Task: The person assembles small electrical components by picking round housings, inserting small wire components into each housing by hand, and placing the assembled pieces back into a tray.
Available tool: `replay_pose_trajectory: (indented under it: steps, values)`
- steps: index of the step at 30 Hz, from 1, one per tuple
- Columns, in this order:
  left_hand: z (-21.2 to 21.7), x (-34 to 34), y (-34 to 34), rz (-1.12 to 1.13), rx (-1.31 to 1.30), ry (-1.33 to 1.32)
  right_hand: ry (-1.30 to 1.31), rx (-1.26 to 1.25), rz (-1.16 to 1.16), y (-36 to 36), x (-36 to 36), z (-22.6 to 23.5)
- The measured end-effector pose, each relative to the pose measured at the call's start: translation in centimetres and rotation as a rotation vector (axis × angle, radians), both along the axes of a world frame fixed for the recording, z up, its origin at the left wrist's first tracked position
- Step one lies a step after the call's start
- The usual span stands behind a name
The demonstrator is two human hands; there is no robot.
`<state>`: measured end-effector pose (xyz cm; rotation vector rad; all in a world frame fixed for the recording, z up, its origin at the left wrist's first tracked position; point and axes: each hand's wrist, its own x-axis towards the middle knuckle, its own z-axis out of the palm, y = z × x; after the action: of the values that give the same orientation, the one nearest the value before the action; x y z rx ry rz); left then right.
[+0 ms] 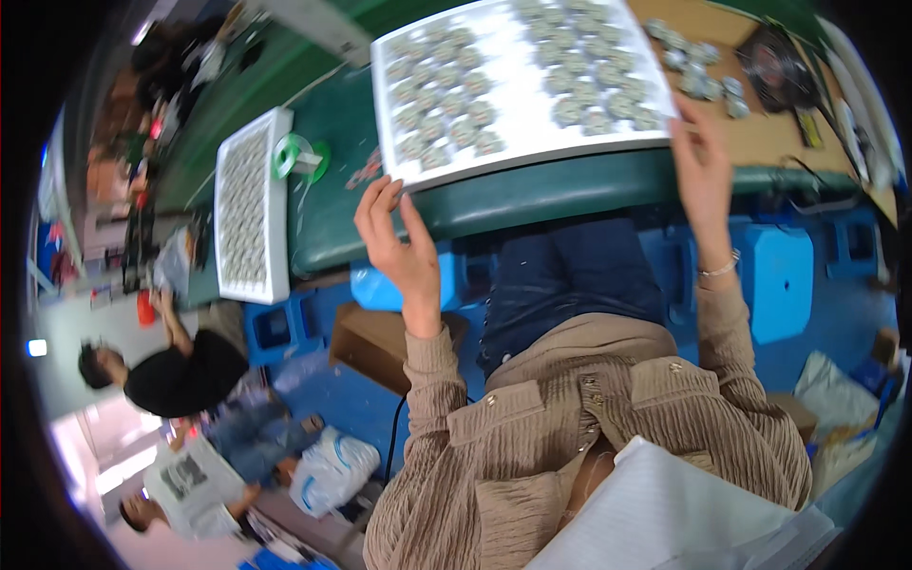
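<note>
A large white foam tray (532, 148) lies on the green bench in front of me, holding rows of small round grey-green parts (446, 95) in two blocks, with a bare white band between them. My left hand (399, 247) is at the tray's near left corner, fingertips against its edge and thumb raised beside it. At the right edge, my right hand (701, 157) has its fingers on the tray's side near the front corner. The undersides of both grips are hidden.
Left on the bench stand another filled white tray (278, 218) and a green-rimmed spool (302, 157). Loose metallic parts (698, 66) and a dark fan-like object (777, 66) lie on a tan board at right. Blue stools (781, 285) stand below. Other people sit at left.
</note>
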<state>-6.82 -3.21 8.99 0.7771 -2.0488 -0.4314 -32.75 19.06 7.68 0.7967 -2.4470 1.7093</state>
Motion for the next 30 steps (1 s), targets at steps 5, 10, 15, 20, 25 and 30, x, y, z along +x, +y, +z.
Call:
replay_pose_trajectory:
  steps: [5, 10, 15, 20, 25, 30]
  values:
    - [-0.7, 3.6, -3.9, 0.107, -0.055, -0.093, 0.366, 0.052, 0.126, -1.5, -0.2, 3.9]
    - [-1.5, 2.3, -6.7, 0.017, -0.087, -0.24, 0.419, 0.15, 0.281, -3.5, 0.8, 4.6]
    - [-2.5, -1.4, -9.8, -0.067, -0.185, -0.272, 0.437, 0.204, 0.336, -4.7, 1.0, 4.1]
    - [-2.6, -1.4, -11.7, -0.092, -0.16, -0.307, 0.459, 0.272, 0.338, -5.1, 0.7, 4.0]
    - [-2.1, 1.3, -12.3, 0.017, -0.186, -0.312, 0.501, 0.35, 0.351, -5.5, -0.1, 4.2]
    - [-1.2, 2.4, -12.2, 0.049, -0.122, -0.292, 0.53, 0.391, 0.368, -5.4, 0.0, 4.7]
